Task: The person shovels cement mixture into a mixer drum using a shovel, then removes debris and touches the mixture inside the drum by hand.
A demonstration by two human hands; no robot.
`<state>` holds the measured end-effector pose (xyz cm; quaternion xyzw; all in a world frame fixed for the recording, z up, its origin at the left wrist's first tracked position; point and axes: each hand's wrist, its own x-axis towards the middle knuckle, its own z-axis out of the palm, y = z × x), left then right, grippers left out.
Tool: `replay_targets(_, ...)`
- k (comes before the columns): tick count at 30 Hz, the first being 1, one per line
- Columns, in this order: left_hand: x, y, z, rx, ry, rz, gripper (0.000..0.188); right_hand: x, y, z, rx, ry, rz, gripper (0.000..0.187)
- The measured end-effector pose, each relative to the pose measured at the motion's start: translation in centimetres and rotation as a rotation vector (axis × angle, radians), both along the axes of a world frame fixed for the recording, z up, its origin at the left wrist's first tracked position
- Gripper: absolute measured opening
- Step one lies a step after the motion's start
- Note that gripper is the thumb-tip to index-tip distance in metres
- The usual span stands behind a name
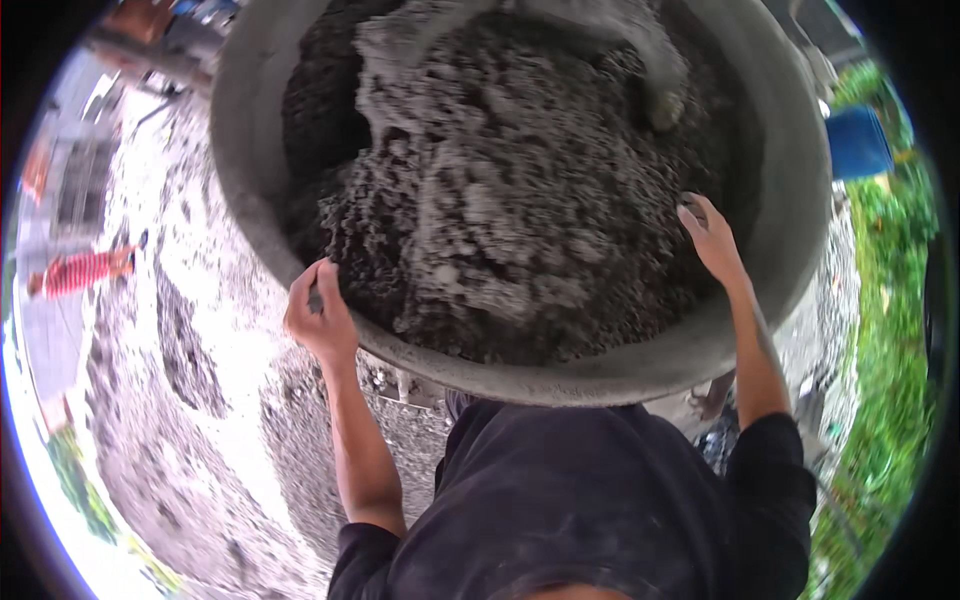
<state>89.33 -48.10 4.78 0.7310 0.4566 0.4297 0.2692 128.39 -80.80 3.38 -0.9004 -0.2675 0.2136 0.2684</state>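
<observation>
A large round metal mixing drum (254, 205) stands in front of me, its wide mouth facing up. Inside lies a heap of grey, crumbly mortar or concrete mix (500, 190), blurred by motion. My left hand (325, 315) is at the drum's near left rim, thumb and finger curled together at the tips with a gap behind them; anything pinched there is too small to see. Over the right side of the mix hangs my right hand (716, 242), its fingers bent inward around something dark and small that I cannot make out.
A curved, mix-coated metal arm (655, 70) reaches into the drum. Rough pale ground (220, 460) spreads to the left, where a person in a red striped shirt (85, 273) stands. A blue barrel (858, 142) and green grass (885, 300) are at the right.
</observation>
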Motion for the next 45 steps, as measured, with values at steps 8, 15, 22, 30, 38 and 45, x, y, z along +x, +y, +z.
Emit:
replay_targets(8, 0.6, -4.6, 1.8, -0.013, 0.043, -0.008, 0.017, -4.9, -1.9, 1.8, 0.423, 0.149, -0.118, 0.051)
replay_targets(15, 0.8, -4.9, 1.3, 0.01, 0.089, -0.024, 0.019, -2.5, -4.1, 2.8, 0.294, -0.141, -0.271, 0.06)
replay_targets(22, 1.1, -4.9, 0.8, 0.017, 0.045, 0.004, 0.014, 0.5, -5.3, 4.5, -0.052, -0.42, -0.208, 0.059)
replay_targets(30, 1.1, -5.0, 1.6, -0.004, 0.036, 0.017, 0.017, 6.4, -9.7, 1.2, -0.002, -0.482, -0.379, 0.047)
replay_targets(38, 0.8, -4.9, 1.5, -0.021, 0.084, 0.006, 0.018, 7.4, -10.7, 0.3, 0.225, -0.285, -0.592, 0.02)
replay_targets(45, 1.1, -4.7, 1.0, -0.005, 0.126, -0.011, 0.018, 3.9, -7.5, -1.0, -0.048, 0.119, -0.039, 0.03)
